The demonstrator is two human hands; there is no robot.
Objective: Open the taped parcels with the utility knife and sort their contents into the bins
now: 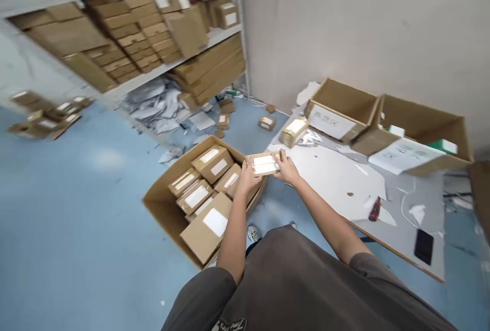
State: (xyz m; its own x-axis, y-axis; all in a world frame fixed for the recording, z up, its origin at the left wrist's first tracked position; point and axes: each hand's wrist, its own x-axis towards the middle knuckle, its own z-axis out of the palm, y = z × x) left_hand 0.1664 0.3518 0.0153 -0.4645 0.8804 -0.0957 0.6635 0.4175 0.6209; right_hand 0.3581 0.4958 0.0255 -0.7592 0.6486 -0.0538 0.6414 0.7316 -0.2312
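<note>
Between my two hands is a small cardboard box with white labels on its top face. My left hand grips its left end, and my right hand grips the right end. The box is held up near the right rim of a large open carton on the floor. Inside that carton lie several labelled boxes, among them a larger flat box at the front and a brown box at the back. My left forearm hides part of the carton's right side.
On the low table at right sit another taped box, two open cartons with handwritten signs, a red-handled tool and a phone. Shelves of boxes stand behind, with scrap paper on the floor.
</note>
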